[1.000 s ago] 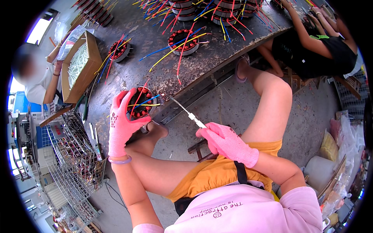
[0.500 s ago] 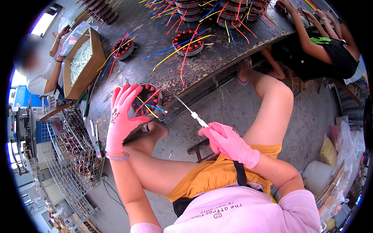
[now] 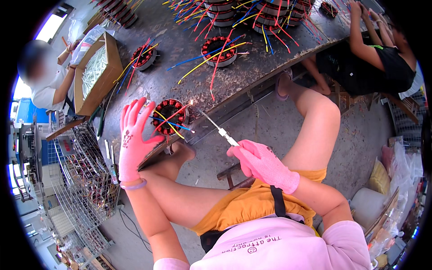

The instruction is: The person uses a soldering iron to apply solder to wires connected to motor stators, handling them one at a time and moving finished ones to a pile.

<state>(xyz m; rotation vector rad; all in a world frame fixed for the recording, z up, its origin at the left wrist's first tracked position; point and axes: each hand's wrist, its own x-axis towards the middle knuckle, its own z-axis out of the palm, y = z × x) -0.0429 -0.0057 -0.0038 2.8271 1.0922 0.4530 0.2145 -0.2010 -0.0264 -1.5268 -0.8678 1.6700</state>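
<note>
A motor stator with red windings and red, yellow and blue leads lies near the table edge. Beside its left rim my left hand, in a pink glove, is open with fingers spread; I cannot tell whether the thumb touches the stator. My right hand, also gloved in pink, is closed around a slim metal-tipped tool with a white collar. The tool points at the end of the red lead, where a bright glow shows. A small gap separates metal tip and lead. The tool's handle is mostly hidden in my palm.
Two more stators sit farther back on the dark worn table; stacked stators stand behind. A carton of white sticks is at left, near one person. Another person sits at right. Wire baskets stand lower left.
My left hand has drawn back left and slightly down from the stator, showing more of it. The tool has shifted slightly left, and the glow at the red lead's end has appeared.
</note>
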